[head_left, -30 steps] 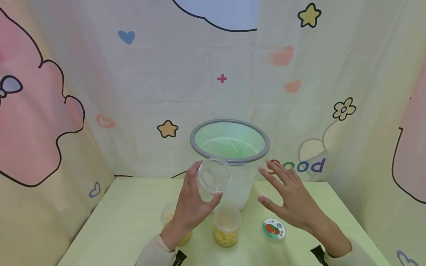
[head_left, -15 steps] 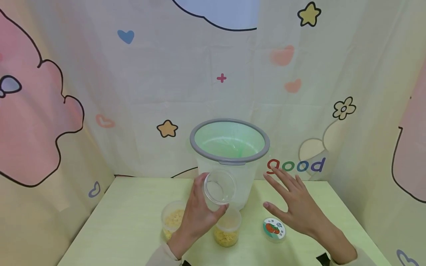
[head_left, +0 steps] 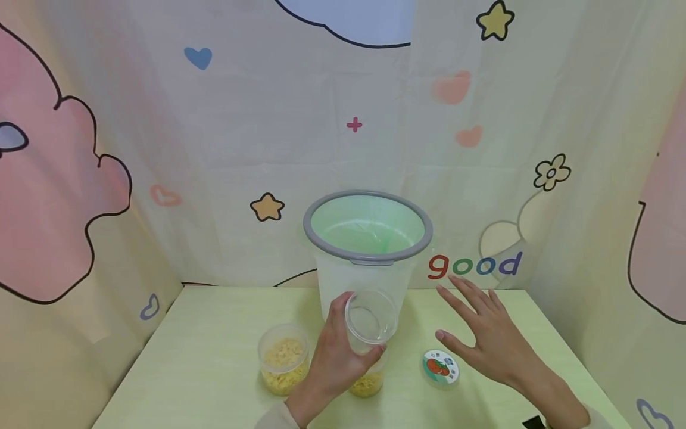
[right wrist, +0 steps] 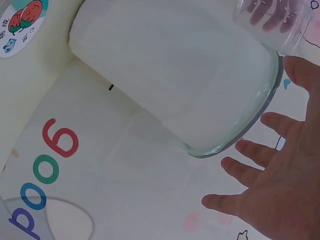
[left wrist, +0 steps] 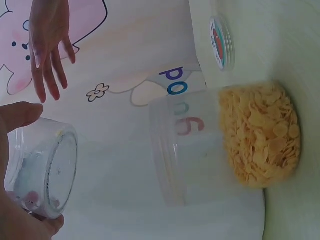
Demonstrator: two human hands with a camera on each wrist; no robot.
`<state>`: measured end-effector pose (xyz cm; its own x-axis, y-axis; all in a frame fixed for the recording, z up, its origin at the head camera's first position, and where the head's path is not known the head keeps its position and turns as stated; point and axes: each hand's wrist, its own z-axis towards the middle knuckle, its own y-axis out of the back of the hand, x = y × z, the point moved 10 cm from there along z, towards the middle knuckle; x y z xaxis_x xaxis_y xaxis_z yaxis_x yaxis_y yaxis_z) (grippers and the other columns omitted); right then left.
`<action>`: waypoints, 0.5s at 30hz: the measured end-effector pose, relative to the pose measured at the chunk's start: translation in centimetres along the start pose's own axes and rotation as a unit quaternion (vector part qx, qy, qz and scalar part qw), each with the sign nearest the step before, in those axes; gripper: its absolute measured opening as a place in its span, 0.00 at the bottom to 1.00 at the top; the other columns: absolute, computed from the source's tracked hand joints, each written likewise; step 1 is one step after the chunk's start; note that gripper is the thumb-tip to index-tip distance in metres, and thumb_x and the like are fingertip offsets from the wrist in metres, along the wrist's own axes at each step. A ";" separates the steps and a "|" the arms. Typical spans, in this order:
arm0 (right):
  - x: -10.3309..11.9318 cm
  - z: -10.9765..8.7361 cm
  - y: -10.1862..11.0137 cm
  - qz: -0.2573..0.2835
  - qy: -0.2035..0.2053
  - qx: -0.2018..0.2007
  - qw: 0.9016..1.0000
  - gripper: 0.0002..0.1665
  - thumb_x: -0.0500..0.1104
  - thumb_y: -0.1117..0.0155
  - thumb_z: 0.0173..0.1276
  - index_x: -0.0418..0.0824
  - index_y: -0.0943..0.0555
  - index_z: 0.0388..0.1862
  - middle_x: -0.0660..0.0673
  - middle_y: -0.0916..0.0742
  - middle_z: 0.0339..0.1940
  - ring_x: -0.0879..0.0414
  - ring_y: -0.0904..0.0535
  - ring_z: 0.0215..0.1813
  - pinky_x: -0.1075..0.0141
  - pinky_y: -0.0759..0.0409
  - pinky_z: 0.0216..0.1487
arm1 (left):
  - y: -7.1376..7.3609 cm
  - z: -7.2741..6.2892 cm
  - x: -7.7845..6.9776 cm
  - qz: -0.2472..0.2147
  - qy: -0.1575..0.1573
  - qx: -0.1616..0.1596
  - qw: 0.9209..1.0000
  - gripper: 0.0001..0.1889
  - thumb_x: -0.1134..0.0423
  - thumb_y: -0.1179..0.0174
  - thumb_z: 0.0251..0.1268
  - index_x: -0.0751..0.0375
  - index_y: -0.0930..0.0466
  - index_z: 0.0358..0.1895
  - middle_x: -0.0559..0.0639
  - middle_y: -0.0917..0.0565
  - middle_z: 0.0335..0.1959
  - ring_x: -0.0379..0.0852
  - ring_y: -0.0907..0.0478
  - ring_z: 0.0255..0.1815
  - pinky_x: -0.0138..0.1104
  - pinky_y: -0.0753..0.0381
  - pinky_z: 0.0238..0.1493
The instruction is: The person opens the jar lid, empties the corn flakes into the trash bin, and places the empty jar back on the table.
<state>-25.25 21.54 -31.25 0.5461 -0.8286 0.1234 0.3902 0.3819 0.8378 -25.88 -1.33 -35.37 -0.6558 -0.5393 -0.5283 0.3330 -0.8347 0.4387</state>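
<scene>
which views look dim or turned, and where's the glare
Head view: brightest, pale glare inside the gray-rimmed round white plastic bin; left wrist view: dimmer, turned sideways, highlights along the held clear round plastic jar; right wrist view: dim too, tilted.

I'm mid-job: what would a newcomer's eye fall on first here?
Probably the big grey-rimmed bucket, at the back of the table. Next, the tilted clear jar that the left hand holds in front of the bucket, and the right hand, spread at the right. Then the tub of yellow flakes, left of the left hand.
</scene>
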 end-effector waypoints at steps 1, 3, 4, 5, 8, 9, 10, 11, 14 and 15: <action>0.0 -0.1 0.1 -0.001 0.001 -0.002 1.000 0.44 0.57 0.32 0.63 0.55 0.37 0.76 0.44 0.35 0.78 0.44 0.44 0.78 0.39 0.55 0.78 | -0.3 -0.1 0.0 -0.003 0.004 0.002 1.000 0.53 0.54 0.20 0.39 0.58 0.44 0.70 0.53 0.27 0.63 0.50 0.23 0.59 0.45 0.20 0.58; -0.1 -0.4 0.2 -0.002 0.000 -0.004 1.000 0.43 0.56 0.32 0.63 0.55 0.36 0.76 0.44 0.35 0.78 0.45 0.43 0.78 0.40 0.55 0.78 | -0.8 -0.4 0.0 -0.008 0.013 0.006 1.000 0.53 0.53 0.21 0.38 0.58 0.44 0.70 0.53 0.27 0.63 0.49 0.23 0.59 0.45 0.20 0.58; -0.2 -0.5 0.3 -0.003 0.001 -0.005 1.000 0.43 0.56 0.32 0.63 0.55 0.36 0.76 0.44 0.35 0.78 0.45 0.43 0.78 0.40 0.55 0.78 | -1.0 -0.5 0.0 -0.010 0.017 0.007 1.000 0.54 0.52 0.21 0.38 0.58 0.44 0.70 0.52 0.27 0.63 0.49 0.23 0.59 0.45 0.20 0.58; -0.2 -0.6 0.3 -0.004 0.001 -0.005 1.000 0.43 0.56 0.32 0.63 0.55 0.36 0.76 0.44 0.35 0.78 0.46 0.44 0.78 0.40 0.56 0.79 | -1.2 -0.6 0.0 -0.013 0.021 0.009 1.000 0.54 0.53 0.21 0.38 0.58 0.44 0.71 0.52 0.27 0.63 0.49 0.23 0.59 0.45 0.20 0.58; -0.3 -0.9 0.2 -0.005 -0.002 -0.001 1.000 0.44 0.56 0.32 0.63 0.55 0.37 0.76 0.44 0.36 0.78 0.47 0.45 0.79 0.42 0.58 0.80 | -1.9 -1.0 0.0 -0.026 0.034 0.014 0.999 0.54 0.53 0.21 0.38 0.57 0.44 0.71 0.51 0.27 0.63 0.49 0.23 0.59 0.45 0.20 0.58; -0.4 -1.1 0.1 -0.005 -0.003 0.001 1.000 0.44 0.56 0.32 0.63 0.55 0.37 0.76 0.44 0.35 0.78 0.46 0.45 0.79 0.42 0.58 0.80 | -2.1 -1.0 0.0 -0.032 0.039 0.017 0.999 0.54 0.53 0.21 0.38 0.57 0.44 0.71 0.51 0.27 0.63 0.48 0.23 0.59 0.45 0.20 0.58; -0.5 -1.2 0.1 -0.006 -0.006 0.002 1.000 0.44 0.56 0.32 0.63 0.55 0.37 0.76 0.43 0.35 0.78 0.46 0.45 0.79 0.43 0.59 0.80 | -2.3 -1.1 -0.1 -0.039 0.044 0.020 0.998 0.54 0.53 0.20 0.38 0.56 0.45 0.71 0.50 0.27 0.63 0.48 0.23 0.59 0.45 0.20 0.58; -0.6 -1.3 0.0 -0.006 -0.008 0.003 1.000 0.44 0.57 0.32 0.63 0.55 0.37 0.76 0.43 0.35 0.78 0.46 0.45 0.79 0.43 0.59 0.80 | -2.6 -1.2 -0.1 -0.047 0.048 0.024 0.997 0.54 0.53 0.20 0.38 0.56 0.45 0.71 0.50 0.27 0.63 0.48 0.24 0.59 0.45 0.20 0.58; -0.9 -1.7 -0.2 -0.006 -0.016 0.006 1.000 0.44 0.57 0.32 0.63 0.55 0.37 0.76 0.42 0.35 0.78 0.45 0.45 0.79 0.42 0.59 0.80 | -3.6 -1.4 -0.3 -0.063 0.057 0.039 0.996 0.54 0.52 0.21 0.40 0.54 0.46 0.71 0.51 0.27 0.64 0.49 0.24 0.59 0.45 0.20 0.57; -1.0 -1.8 -0.4 -0.006 -0.018 0.006 1.000 0.44 0.57 0.32 0.63 0.55 0.37 0.76 0.41 0.35 0.78 0.44 0.45 0.79 0.41 0.59 0.80 | -3.9 -1.4 -0.4 -0.066 0.060 0.044 0.995 0.54 0.51 0.21 0.40 0.54 0.47 0.72 0.51 0.27 0.64 0.49 0.23 0.59 0.45 0.20 0.57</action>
<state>-24.55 22.96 -32.66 0.5139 -0.8476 0.1324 0.3870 0.3668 0.8460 -25.96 1.97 -37.93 -0.6030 -0.4394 -0.6659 0.1847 -0.8889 0.4193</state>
